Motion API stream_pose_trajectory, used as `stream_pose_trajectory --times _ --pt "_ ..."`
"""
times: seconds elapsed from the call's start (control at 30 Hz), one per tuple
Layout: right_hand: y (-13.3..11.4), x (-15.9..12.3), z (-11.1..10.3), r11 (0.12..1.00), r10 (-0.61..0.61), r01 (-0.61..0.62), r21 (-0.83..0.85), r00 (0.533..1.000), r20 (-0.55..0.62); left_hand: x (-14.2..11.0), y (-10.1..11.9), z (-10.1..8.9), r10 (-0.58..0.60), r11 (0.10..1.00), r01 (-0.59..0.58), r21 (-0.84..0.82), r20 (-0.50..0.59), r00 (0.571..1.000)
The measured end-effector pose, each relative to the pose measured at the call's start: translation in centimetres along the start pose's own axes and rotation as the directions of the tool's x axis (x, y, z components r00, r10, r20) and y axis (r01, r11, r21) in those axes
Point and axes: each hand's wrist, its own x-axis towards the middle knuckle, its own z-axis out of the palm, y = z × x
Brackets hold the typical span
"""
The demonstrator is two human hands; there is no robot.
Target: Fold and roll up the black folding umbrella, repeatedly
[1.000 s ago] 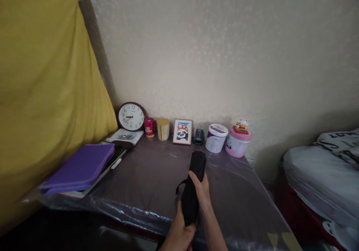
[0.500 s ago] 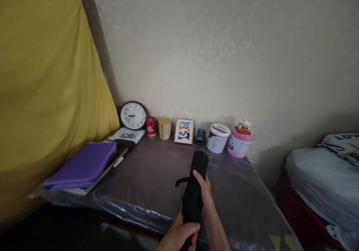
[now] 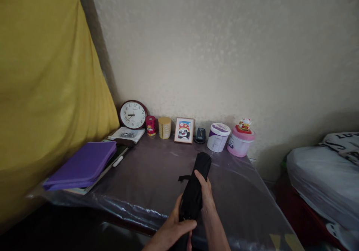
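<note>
A folded black umbrella is held at a slant over the front of the table, its top end pointing away from me. My left hand is closed around its lower part, thumb across the front. Higher up, my right hand grips the right side, with the thumb lying along the fabric. A short black strap sticks out to the left of the umbrella. The bottom end runs out of view below my left hand.
Along the wall stand a clock, a red can, a yellow-lidded container, a framed panda picture, a dark stapler-like object, a white tub and a pink-lidded tub under a cat figurine. Purple folders lie left.
My left hand has shifted up and left on the umbrella, its fingers now reaching along the left side. The umbrella's top has tipped slightly to the right.
</note>
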Motion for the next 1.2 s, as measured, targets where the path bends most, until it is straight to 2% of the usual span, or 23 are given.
stream_pose_trajectory --times 0.07,0.13,0.23,0.33,0.4,0.47,0.57,0.67,0.77,0.97,1.07,1.2 --pt "0.0 -0.1 -0.2 0.999 0.034 -0.036 0.036 0.998 0.044 0.2 -0.3 0.2 -0.002 0.988 0.013 -0.156 0.072 0.997" --pt "0.0 -0.1 -0.3 0.999 0.03 -0.032 0.029 0.996 0.082 0.7 -1.1 0.4 0.027 0.988 -0.013 -0.153 0.091 0.995" --pt "0.1 -0.1 -0.1 0.998 -0.04 0.044 -0.034 0.992 0.116 1.1 -1.6 0.9 0.014 1.0 -0.014 0.004 -0.037 0.999" --pt "0.1 0.0 0.1 0.978 -0.121 0.129 -0.165 0.991 0.057 1.0 -1.1 1.1 0.02 0.978 0.022 0.21 -0.2 0.98" --pt "0.3 0.3 0.1 0.945 -0.181 0.176 -0.275 0.983 0.008 0.8 -0.6 0.9 0.046 0.945 0.037 0.326 -0.243 0.969" --pt "0.6 0.7 0.0 0.899 -0.255 0.242 -0.364 0.967 0.011 0.9 -0.5 0.4 0.113 0.902 0.011 0.432 -0.259 0.959" --pt "1.1 1.4 -0.4 0.797 -0.362 0.341 -0.498 0.93 0.058 1.1 -0.7 -0.7 0.209 0.822 -0.017 0.57 -0.274 0.939" --pt "1.5 1.8 -0.9 0.647 -0.435 0.39 -0.656 0.894 0.103 1.3 -0.8 -1.7 0.167 0.766 0.056 0.64 -0.282 0.945" --pt "1.6 2.0 -1.4 0.493 -0.495 0.448 -0.746 0.85 0.183 1.3 -0.6 -2.2 0.148 0.742 0.069 0.666 -0.264 0.953" --pt "2.0 2.2 -1.7 0.261 -0.633 0.639 -0.724 0.679 0.371 1.3 0.1 -2.4 0.122 0.716 0.115 0.689 -0.285 0.951" --pt "2.1 2.3 -1.6 0.254 -0.628 0.704 -0.663 0.642 0.441 1.5 0.0 -2.5 0.108 0.699 0.128 0.704 -0.28 0.954" --pt "1.8 2.3 -1.5 0.407 -0.579 0.73 -0.549 0.671 0.463 1.5 0.0 -2.8 0.089 0.661 0.151 0.736 -0.276 0.957"
